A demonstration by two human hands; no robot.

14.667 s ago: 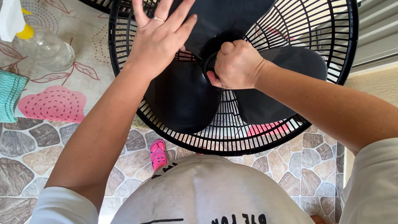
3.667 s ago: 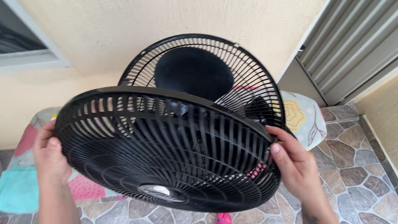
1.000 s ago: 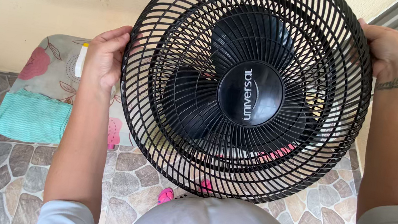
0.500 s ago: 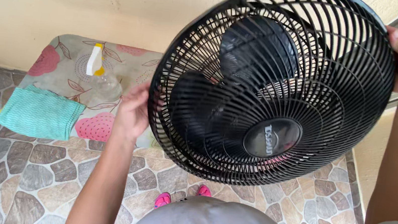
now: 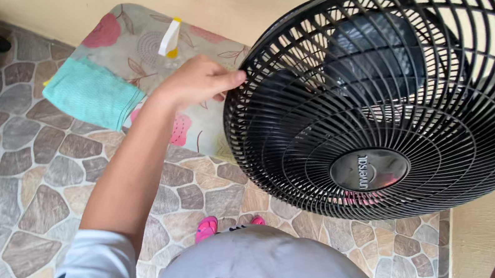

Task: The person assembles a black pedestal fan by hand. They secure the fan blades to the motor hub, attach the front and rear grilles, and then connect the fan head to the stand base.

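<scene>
At the bottom of the frame sits the person's grey printed shirt (image 5: 281,275), with pink shoes (image 5: 207,227) peeking out just above it on the stone-patterned floor (image 5: 16,180). Up from the lower left comes the left arm, and the left hand (image 5: 194,82) pinches the left rim of the black fan grille (image 5: 390,106), fingertips (image 5: 236,80) curled onto the outer ring. The grille fills the right and upper right of the frame, tilted, its round centre cap facing down toward us and the dark blades showing behind the bars. The right hand is out of view past the right edge, so its grip cannot be told. Farther back, in the upper left, a floral cloth (image 5: 128,36) carries a folded teal towel (image 5: 92,93) and a spray bottle (image 5: 170,38) with a white-and-yellow head.
</scene>
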